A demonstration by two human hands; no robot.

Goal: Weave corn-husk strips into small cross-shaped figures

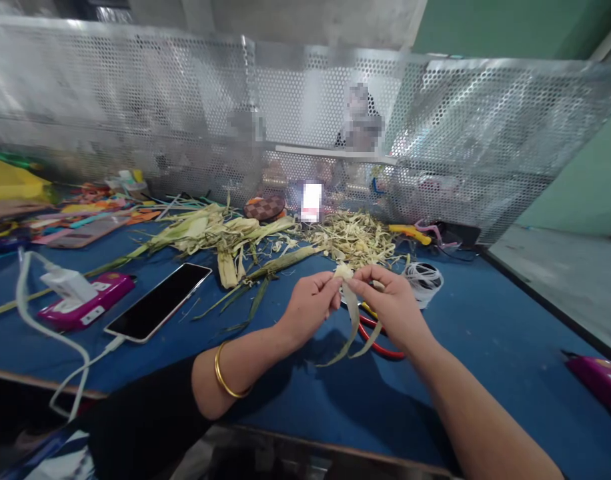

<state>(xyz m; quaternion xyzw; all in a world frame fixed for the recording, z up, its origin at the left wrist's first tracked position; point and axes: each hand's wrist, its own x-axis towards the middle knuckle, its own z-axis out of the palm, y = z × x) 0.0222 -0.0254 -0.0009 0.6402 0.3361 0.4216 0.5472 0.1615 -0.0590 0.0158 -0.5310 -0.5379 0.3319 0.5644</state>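
Observation:
Above the blue table, my left hand (313, 297) and my right hand (388, 300) meet fingertip to fingertip, both pinching a pale corn husk piece (353, 310). Its top is bunched and whitish between the fingers, and two long strips dangle below. Under my right hand lies a red-handled tool (388, 352), partly covered by the hand, so its kind is unclear. A roll of white string or tape (424, 283) sits just beyond my right hand. Behind the fingers is a heap of shredded husk (358, 240), with longer corn husks (230, 230) to its left.
A black-screened phone (158, 303) with a charging cable lies left, beside a purple power strip (88, 301) holding a white plug. Another purple strip (598, 380) is at the right edge. A perforated metal screen (185, 100) closes the back. A yellow-handled tool (409, 233) lies near it.

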